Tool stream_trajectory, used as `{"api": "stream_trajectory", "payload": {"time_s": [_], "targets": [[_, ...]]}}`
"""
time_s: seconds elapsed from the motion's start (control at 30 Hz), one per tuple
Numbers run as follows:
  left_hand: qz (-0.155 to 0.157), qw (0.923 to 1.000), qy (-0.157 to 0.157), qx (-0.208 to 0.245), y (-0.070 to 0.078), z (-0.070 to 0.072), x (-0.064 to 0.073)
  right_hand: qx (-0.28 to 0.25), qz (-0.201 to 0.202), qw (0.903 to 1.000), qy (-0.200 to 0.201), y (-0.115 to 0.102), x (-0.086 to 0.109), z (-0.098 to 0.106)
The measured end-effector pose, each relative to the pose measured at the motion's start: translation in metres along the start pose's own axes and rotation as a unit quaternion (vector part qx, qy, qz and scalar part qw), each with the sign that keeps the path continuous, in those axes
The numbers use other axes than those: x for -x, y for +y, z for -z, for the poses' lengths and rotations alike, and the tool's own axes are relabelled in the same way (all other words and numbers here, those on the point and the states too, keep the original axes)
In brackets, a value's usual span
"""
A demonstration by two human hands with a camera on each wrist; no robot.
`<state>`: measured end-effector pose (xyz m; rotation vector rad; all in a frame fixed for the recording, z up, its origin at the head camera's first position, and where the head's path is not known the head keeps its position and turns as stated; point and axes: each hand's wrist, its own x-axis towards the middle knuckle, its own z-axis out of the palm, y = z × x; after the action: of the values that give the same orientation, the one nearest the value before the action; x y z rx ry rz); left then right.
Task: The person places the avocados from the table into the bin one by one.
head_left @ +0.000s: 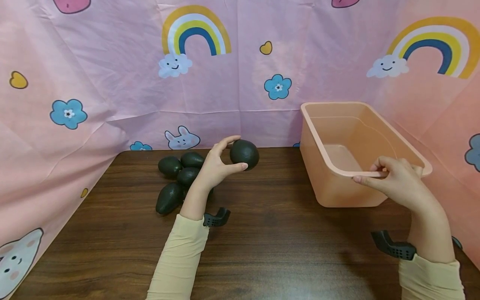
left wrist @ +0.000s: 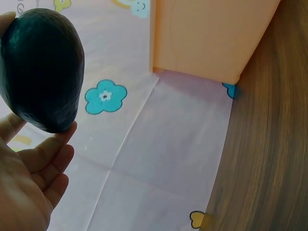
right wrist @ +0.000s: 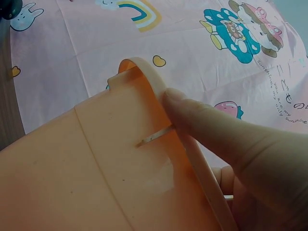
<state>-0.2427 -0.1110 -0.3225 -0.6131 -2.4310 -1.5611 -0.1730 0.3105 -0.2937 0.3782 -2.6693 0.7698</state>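
Note:
My left hand (head_left: 216,167) grips a dark green avocado (head_left: 244,154) between thumb and fingers, raised over the table to the right of a group of avocados. In the left wrist view that avocado (left wrist: 42,70) fills the upper left, with fingertips at its lower end. My right hand (head_left: 399,182) pinches the near rim of a peach-coloured plastic bin (head_left: 313,166), its thumb outside and fingers over the edge. The right wrist view shows the thumb pressed along the rim of the bin (right wrist: 57,159). The bin's visible inside holds nothing.
Several avocados (head_left: 170,197) lie clustered on the left of the dark wooden table (head_left: 270,241), partly hidden behind my left forearm. A pink patterned cloth (head_left: 240,83) hangs along the back and sides. Each wrist wears a black camera mount (head_left: 393,246).

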Motion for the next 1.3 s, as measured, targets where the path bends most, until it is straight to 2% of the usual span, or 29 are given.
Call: {"api": "stream_trajectory", "payload": {"time_s": [0.63,0.77,1.3], "targets": [[-0.001,0.9995,-0.025,0.017,0.009,-0.028,-0.004,0.012,-0.007,0.9999,0.007,0.001,-0.001,-0.004],[-0.009,0.9992,-0.029,0.027,0.012,-0.034,-0.006,0.013,-0.002,0.9999,0.006,0.001,0.000,-0.004],[-0.014,0.9987,-0.018,0.046,0.025,-0.046,-0.014,0.012,-0.005,0.9999,0.003,-0.001,0.000,-0.003]]}}
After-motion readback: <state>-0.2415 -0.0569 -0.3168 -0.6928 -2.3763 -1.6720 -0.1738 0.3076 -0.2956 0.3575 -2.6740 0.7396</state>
